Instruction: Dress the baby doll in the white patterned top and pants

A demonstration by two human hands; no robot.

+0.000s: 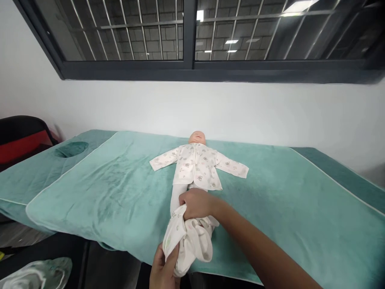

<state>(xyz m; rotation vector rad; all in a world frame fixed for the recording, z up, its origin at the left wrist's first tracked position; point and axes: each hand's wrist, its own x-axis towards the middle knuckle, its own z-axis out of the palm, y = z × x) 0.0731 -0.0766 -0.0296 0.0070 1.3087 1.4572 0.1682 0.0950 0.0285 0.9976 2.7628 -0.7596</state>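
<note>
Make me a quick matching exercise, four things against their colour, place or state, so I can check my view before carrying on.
1. printed jacket
2. bunched garment
3. cover
4. window frame

A. green, spread beneath the doll
B. dark grey, high on the far side
C. over the doll's torso, sleeves outstretched
D. held by the left hand, touched by the right hand

Pairs: 1-C, 2-D, 3-A, 4-B

The feet of a doll (197, 138) are hidden behind a bunched garment (195, 243), whose folds conceal fingertips of the right hand (197, 203). The lower edge crops the left hand (165, 269) and a crumpled cloth (37, 275) at near left; a red-and-black object (25, 145) leaves the frame at left. Motifs on a jacket (197, 165) are too small to read.
</note>
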